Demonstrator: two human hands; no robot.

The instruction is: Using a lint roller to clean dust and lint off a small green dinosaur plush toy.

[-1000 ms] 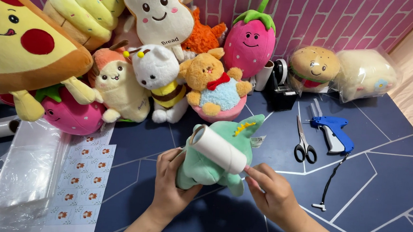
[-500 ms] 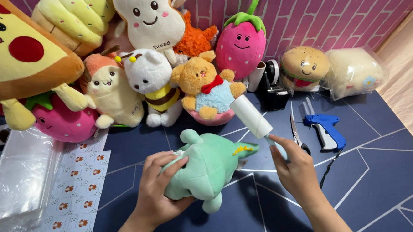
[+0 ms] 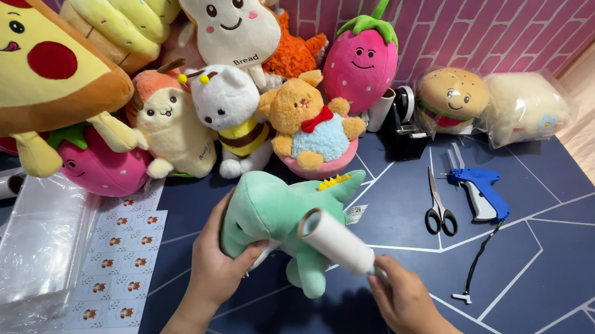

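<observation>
So I've got this squishy mint-green plush dinosaur with little yellow felt spikes lying low over the dark blue tabletop with its white line pattern, my left hand wrapped around its fuzzy head end. My right hand is clamped on the handle of a white cylindrical lint roller, its papery drum laid against the plush's body. Metal scissors and a blue plastic tagging gun lie off to the right, well apart from my hands.
</observation>
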